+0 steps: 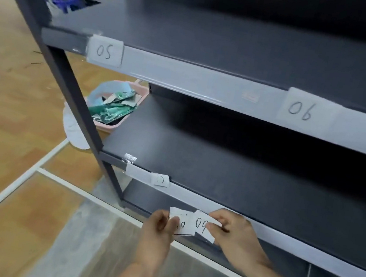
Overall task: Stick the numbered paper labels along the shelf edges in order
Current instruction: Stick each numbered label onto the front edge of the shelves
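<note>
- The loose paper labels (184, 222) sit low in the near middle of the scene, just in front of the lower shelf edge (281, 240), held as a small fanned stack so the numbers can be read before one is picked.
- The left hand (160, 227) has its grip closed on the left part of the stack, thumb over the front, probably acting as the holder for the spare slips; the front slip there seems to read 10, though a thumb covers part of it.
- The right hand (231, 232) pinches the slip marked 09 (203, 225) by its right end between thumb and fingertips, which looks like pulling that one free of the rest.
- The hands are close to the pale strip along the lower shelf edge, likely because this is where the next slip is to go.
- Farther left on the same strip a small label (161, 180) is already stuck; its number is too blurred to be sure of.
- On the upper shelf edge (187, 76), label 05 (104, 51) is at the left and label 06 (301, 110) to the right, well apart, so that row seems done.
- Behind the rack's left post, a pink bin (110, 124) of scraps stands on the floor.
</note>
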